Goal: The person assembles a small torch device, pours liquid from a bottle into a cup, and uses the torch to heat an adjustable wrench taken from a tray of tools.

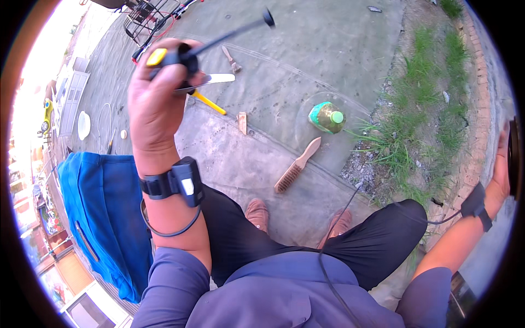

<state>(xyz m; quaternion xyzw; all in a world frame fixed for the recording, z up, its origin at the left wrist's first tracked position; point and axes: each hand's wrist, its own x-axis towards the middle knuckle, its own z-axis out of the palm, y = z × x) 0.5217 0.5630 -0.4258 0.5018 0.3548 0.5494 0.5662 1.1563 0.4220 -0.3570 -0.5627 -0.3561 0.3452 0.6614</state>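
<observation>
Tool (188, 59) was up in your left hand (157, 90), raised above the concrete (306, 60) toward your left side, well apart from the brush (296, 167) and the bottle (327, 117). Handling, judged by eye only: probably fairly light; body (191, 64) stiff, likely hard plastic; rod (232, 36) stiff too, its far end apt to swing and turn your wrist. The surface looked smooth, so perhaps slightly slippery in a damp palm; the rod seemed the part most open to damage from a knock. Best hold for you, I judged: the thick body, thumb against fingers, rod clear of the palm. Your left fingers were wrapped about that body, thumb across it. Your right hand (499, 167) was at the far right rim beside a dark round thing (514, 158); I could not tell whether its fingers gripped or merely touched. Appearance: black body, yellow patch (157, 57) near your knuckles, thin dark rod slanting up and rightward to a black knob (268, 18). A pale blade (220, 78) and a yellow bar (209, 103) showed just below your grip; blur and overlap left it unclear whether either belonged to the tool.
</observation>
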